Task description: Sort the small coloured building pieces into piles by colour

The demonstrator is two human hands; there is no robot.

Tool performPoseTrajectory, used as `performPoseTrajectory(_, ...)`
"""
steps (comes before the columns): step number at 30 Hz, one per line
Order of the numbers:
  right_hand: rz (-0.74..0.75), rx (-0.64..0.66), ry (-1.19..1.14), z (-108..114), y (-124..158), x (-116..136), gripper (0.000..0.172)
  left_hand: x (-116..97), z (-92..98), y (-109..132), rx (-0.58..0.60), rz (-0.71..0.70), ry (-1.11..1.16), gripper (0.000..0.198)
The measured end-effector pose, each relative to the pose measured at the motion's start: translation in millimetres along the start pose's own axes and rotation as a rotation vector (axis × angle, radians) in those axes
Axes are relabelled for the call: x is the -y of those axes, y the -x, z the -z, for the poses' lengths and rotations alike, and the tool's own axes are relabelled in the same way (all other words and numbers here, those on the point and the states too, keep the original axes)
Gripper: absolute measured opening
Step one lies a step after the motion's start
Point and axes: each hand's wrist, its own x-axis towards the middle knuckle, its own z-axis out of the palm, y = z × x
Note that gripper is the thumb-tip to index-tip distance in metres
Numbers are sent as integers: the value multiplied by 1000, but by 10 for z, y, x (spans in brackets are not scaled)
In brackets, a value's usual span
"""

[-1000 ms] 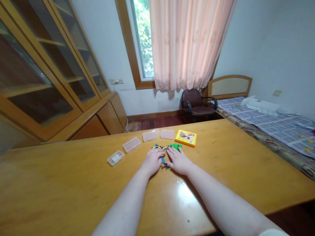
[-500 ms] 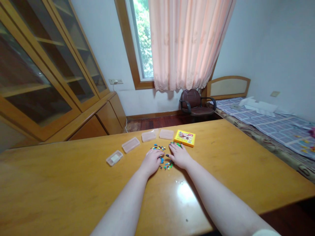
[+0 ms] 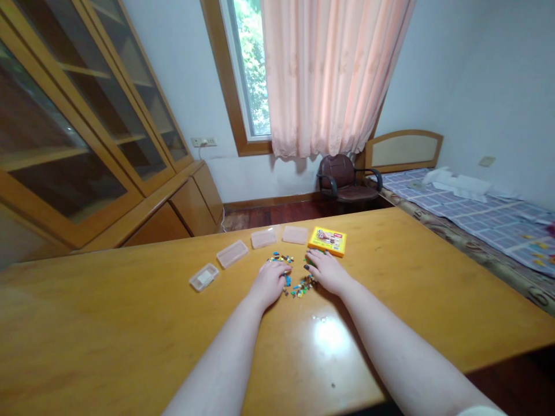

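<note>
Small coloured building bricks (image 3: 299,293) lie in a loose ring on the wooden table (image 3: 143,323). My left hand (image 3: 272,280) rests over the left side of the ring, fingers stretched out and slightly curved, covering some bricks. On the right side, my right hand (image 3: 326,270) lies palm down with fingers spread over green and brown bricks. Neither hand visibly grips a piece; what lies under the palms is hidden. Just beyond my right fingertips is a yellow box (image 3: 328,241) with a printed picture.
Several clear plastic trays curve behind the bricks; the leftmost tray (image 3: 203,277) holds a pale piece. A brown chair (image 3: 342,179) stands past the table's far edge. To the right is a bed (image 3: 459,202), to the left a glass-door cabinet (image 3: 95,110).
My right hand has shifted right, away from the left one, uncovering more brown bricks in the ring. My left hand stays nearly in place.
</note>
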Motion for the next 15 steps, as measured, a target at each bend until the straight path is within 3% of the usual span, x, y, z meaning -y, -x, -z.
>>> performPoseTrajectory(3, 114, 103, -55, -20, 58, 40, 53, -3, -2, -8, -6, -1, -8, 37)
performPoseTrajectory(6, 102, 144, -15, -56, 82, 92, 59, -14, 3, -8, -1, -1, -9, 36)
performPoseTrajectory(9, 6, 37, 3, 25, 56, 45, 55, -12, 12, 0, -1, 9, -3, 37)
performPoseTrajectory(13, -133, -225, -160, 313, 72, -182, 52, 5, 24, 4, 0, 13, -2, 37)
performPoseTrajectory(15, -95, -187, -230, 409, 150, -286, 51, -2, 24, 1, -2, 17, -6, 37)
